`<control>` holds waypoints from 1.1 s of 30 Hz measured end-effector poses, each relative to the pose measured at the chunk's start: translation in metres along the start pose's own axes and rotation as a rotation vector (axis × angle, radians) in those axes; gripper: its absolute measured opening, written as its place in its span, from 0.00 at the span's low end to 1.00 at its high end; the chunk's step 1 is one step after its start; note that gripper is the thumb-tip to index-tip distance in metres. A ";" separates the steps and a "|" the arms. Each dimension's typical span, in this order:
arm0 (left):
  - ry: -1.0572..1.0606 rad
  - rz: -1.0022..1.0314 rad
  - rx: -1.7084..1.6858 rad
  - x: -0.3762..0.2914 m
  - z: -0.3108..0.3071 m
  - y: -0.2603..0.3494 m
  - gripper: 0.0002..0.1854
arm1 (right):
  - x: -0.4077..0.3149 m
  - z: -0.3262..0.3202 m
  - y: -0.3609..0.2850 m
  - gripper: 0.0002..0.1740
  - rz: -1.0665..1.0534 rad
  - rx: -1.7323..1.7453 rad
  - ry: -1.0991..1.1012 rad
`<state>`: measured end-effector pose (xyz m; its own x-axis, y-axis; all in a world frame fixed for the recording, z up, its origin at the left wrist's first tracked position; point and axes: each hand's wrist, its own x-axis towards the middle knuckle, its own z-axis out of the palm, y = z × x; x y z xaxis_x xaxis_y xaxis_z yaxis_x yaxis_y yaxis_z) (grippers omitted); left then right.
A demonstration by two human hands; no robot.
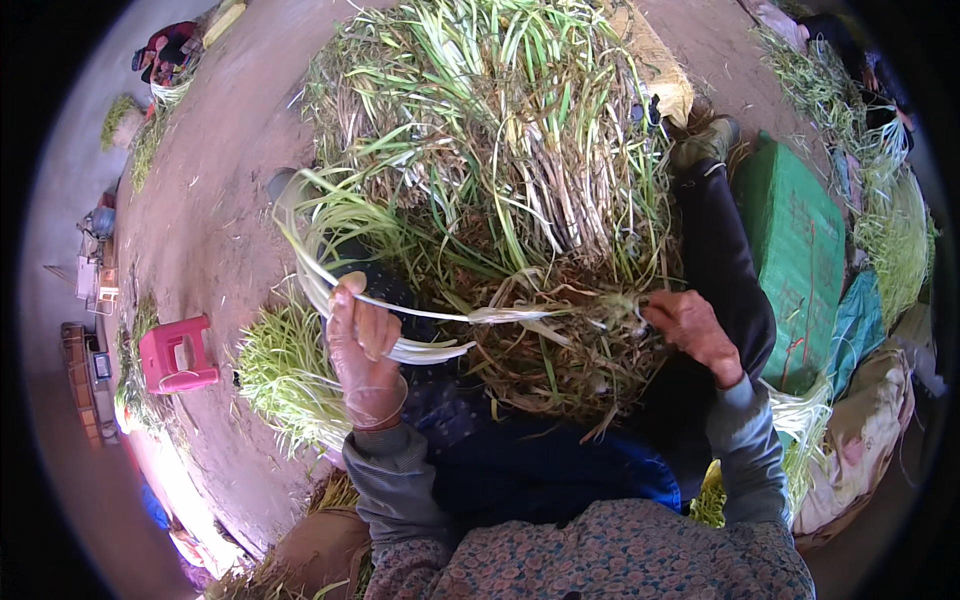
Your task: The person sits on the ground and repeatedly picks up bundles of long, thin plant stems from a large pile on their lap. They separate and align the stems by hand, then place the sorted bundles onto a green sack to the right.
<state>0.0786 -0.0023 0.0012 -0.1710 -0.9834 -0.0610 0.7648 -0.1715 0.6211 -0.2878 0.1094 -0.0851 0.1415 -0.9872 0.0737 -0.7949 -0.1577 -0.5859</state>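
My left hand [363,330], in a thin clear plastic glove, grips a small bunch of slender white-stemmed allium stalks [433,351], their green leaves arching up and away. One stalk [420,308] stretches from this hand toward the right, with loosened skin along it. My right hand [694,330] is bare, its fingers pinched at a blurred tuft of withered outer skin [624,306] at that stalk's far end. Beneath both hands lies a heap of brown peelings [555,367] across my lap. A large pile of untrimmed stalks [525,150] with soil-coloured bases rises just beyond.
By my left leg lies a bundle of cleaner stalks [289,375]. A pink plastic stool [177,356] stands farther left. At right are a green wrapped block [795,262] bearing writing and a pale sack [855,442]. Other people [169,52] sit at upper left and upper right.
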 end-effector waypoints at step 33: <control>-0.387 0.035 -0.349 0.042 0.007 0.088 0.16 | 0.006 0.029 -0.044 0.06 0.186 0.290 -0.049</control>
<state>0.1348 -0.0583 0.0589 -0.3085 -0.9062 0.2892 0.9244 -0.2139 0.3157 -0.2343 0.1110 -0.0823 0.0437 -0.9950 -0.0901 -0.6101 0.0449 -0.7911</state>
